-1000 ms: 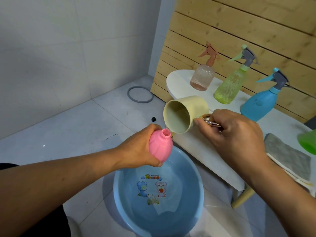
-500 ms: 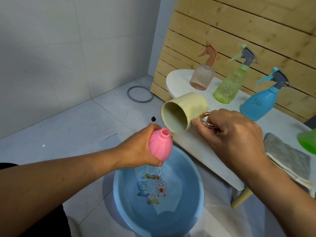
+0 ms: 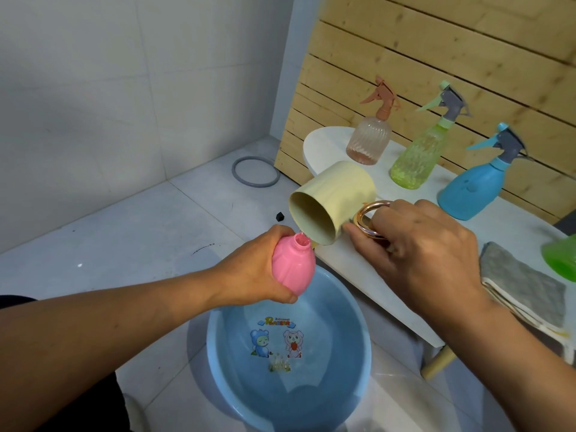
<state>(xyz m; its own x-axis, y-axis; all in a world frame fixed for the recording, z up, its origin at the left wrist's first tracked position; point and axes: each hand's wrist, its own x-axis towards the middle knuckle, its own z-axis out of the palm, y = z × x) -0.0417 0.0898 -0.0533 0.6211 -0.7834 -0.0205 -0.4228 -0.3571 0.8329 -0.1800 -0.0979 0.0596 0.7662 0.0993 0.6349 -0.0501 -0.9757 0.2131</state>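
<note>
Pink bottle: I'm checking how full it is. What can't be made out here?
Head view, pink bottle: fill level hidden by its opaque wall and the left hand.
Head view, green object: cut off by the right edge.
Head view, blue basin: upper-left rim hidden by the arm.

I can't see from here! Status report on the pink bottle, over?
Left hand grips pink bottle over blue basin. Right hand tilts yellow cup by ring handle, water trickling into bottle. Nothing in the way.
</note>
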